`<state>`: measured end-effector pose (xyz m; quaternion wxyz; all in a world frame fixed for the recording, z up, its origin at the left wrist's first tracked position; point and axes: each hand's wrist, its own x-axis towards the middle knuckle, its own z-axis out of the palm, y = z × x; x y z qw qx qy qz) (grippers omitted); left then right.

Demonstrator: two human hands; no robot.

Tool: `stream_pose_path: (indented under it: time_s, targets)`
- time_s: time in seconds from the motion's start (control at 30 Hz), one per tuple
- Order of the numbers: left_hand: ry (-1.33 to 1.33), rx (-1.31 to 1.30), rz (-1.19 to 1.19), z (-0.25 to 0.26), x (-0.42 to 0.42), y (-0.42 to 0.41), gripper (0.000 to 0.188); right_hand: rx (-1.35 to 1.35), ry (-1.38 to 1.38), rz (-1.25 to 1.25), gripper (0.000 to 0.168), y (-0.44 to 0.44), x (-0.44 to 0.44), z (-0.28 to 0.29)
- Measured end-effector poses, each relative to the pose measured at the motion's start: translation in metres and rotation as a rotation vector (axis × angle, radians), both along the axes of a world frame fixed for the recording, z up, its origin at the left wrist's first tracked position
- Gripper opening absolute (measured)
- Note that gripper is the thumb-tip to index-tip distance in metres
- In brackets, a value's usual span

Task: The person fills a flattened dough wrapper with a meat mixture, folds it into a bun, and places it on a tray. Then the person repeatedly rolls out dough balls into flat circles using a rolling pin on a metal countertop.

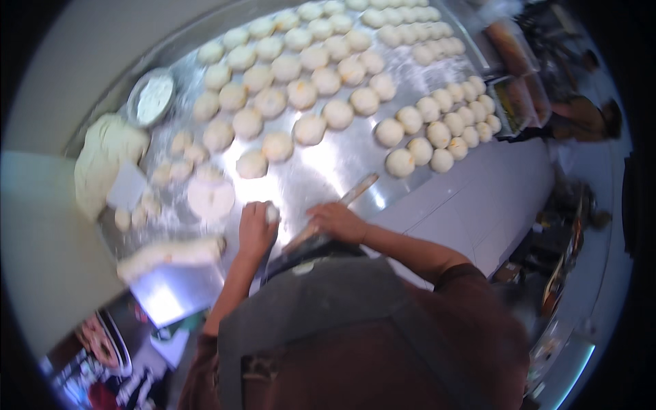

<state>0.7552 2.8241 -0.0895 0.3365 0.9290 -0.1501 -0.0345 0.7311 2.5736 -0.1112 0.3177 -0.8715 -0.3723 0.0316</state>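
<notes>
Just in front of my apron, my left hand (256, 228) is curled around a small whitish lump of dough (272, 213), mostly covered by the fingers. To its right, my right hand (336, 221) lies over a wooden rolling pin (363, 187), which slants across the near edge of the metal table (333, 164). A flat round dough wrapper (210, 199) lies left of my left hand. Beyond it are several small dough pieces (182, 169). Filled dough buns (277, 146) stand in rows ahead of both hands, some with orange stains.
At the left are a large dough mass (102, 154), a white scraper (126, 185), a bowl of flour (154, 97) and a thick dough roll (171, 257). More buns (441, 134) sit along the right edge. Food containers (512, 105) stand beyond it, near another person (584, 119).
</notes>
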Motion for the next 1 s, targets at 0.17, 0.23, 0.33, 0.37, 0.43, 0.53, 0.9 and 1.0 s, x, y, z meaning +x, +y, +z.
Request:
stream_pose_path:
  time_s: [0.17,0.23,0.33,0.37,0.43,0.53,0.9,1.0]
  targets:
    - [-0.114,0.161,0.138,0.011,0.000,-0.020,0.058,0.026,0.025,0.105,0.031,-0.001,0.006,0.016]
    - [-0.082,0.372,0.163,0.013,0.006,-0.039,0.066,0.021,0.031,0.158,0.032,-0.001,0.009,0.017]
    - [-0.018,0.470,0.186,0.001,-0.007,-0.051,0.073,0.032,-0.013,0.176,0.032,-0.003,0.010,0.016]
    - [0.010,0.503,0.194,0.000,-0.009,-0.052,0.075,0.041,-0.035,0.171,0.031,-0.002,0.009,0.016]
    - [0.142,0.542,0.197,0.009,-0.001,-0.058,0.080,0.003,-0.056,0.154,0.032,0.000,0.006,0.013]
    - [-0.016,0.393,0.228,0.009,0.000,-0.053,0.070,-0.069,-0.058,0.142,0.031,0.004,0.008,0.006]
    - [0.406,-0.090,0.433,0.013,-0.038,-0.017,0.023,-0.197,-0.181,0.045,0.053,0.063,0.025,0.018]
    - [0.292,-0.101,0.495,-0.004,-0.052,0.004,0.024,-0.240,-0.189,0.085,0.054,0.078,0.032,0.018]
